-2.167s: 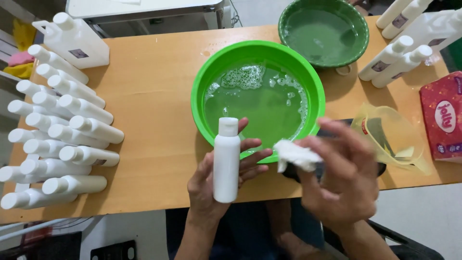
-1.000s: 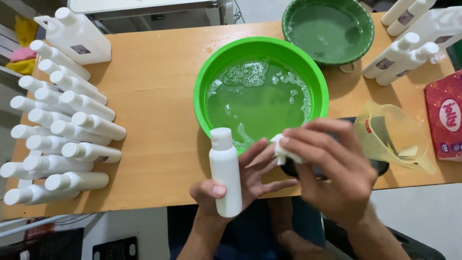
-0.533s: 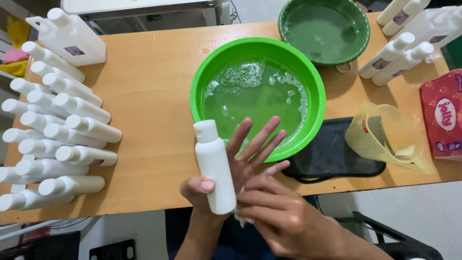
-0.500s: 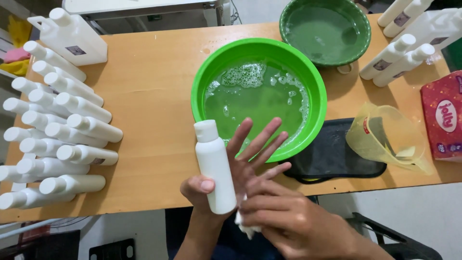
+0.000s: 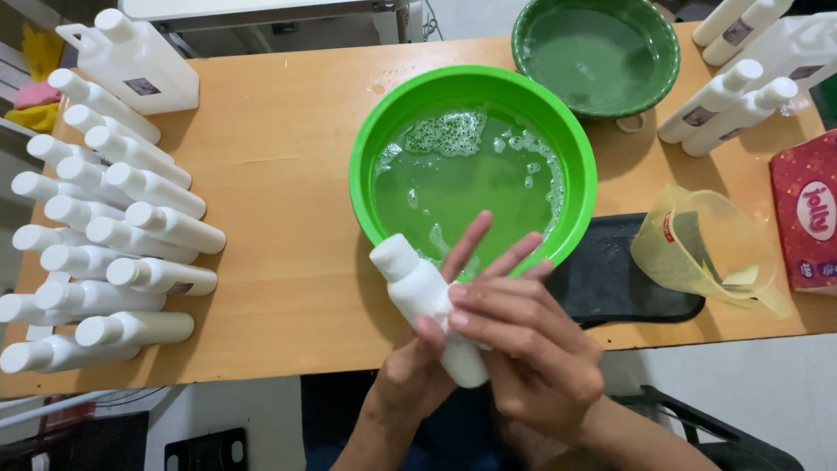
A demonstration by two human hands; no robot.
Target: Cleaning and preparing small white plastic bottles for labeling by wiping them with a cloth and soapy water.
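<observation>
A small white capped bottle [image 5: 410, 281] lies tilted in front of me, its cap pointing up and to the left, just before the near rim of the bright green basin [image 5: 364, 170]. My left hand [image 5: 408, 373] holds the bottle from underneath, with its fingers stretched out toward the basin. My right hand [image 5: 534, 349] is folded over the bottle's lower body and hides it. The white tissue seen earlier is not in sight.
The basin holds foamy green liquid. Behind it is a dark green bowl [image 5: 664, 83]. Several white bottles [image 5: 113, 235] lie in rows at the left, beside a larger white jug [image 5: 139, 63]. At the right are more bottles [image 5: 732, 105], a yellowish measuring jug [image 5: 708, 253], a black mat [image 5: 623, 283] and a red box [image 5: 806, 218].
The bottle went from upright to tilted. My right hand, which held a white tissue, moved left onto the bottle and now covers its lower half.
</observation>
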